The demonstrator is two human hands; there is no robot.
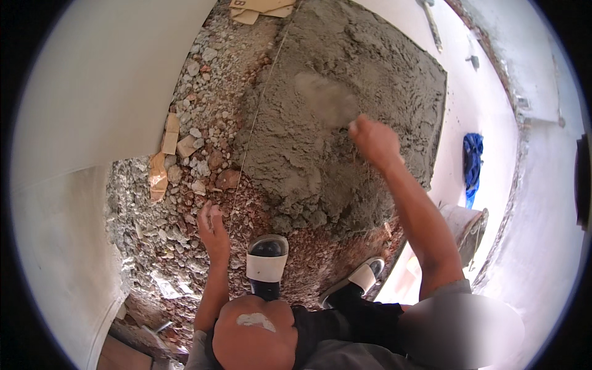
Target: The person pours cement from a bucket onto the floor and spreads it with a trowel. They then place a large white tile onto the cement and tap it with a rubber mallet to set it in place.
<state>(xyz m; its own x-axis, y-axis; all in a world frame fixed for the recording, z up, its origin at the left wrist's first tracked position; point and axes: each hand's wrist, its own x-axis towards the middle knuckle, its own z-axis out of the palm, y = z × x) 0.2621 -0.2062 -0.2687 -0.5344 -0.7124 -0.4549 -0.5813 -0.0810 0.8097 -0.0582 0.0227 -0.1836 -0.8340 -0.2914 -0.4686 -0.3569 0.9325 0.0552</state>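
My right hand (373,140) is closed around the handle of a trowel (327,98), whose mortar-smeared blade lies blurred over a wide bed of grey mortar (345,123). My left hand (213,228) rests on the rubble (203,148) of broken stones and brick bits, fingers loosely curled, holding nothing. It sits just beside a thin taut string line (256,117) that runs away across the rubble. My bent knee (256,336) and two feet in white-strapped sandals (267,259) (361,280) are below.
White tiled floor (92,92) borders the rubble on the left and more white floor (475,105) on the right. Cardboard scraps (163,160) lie at the left edge. A blue cloth (473,157) and a dirty white bucket (465,225) stand at the right.
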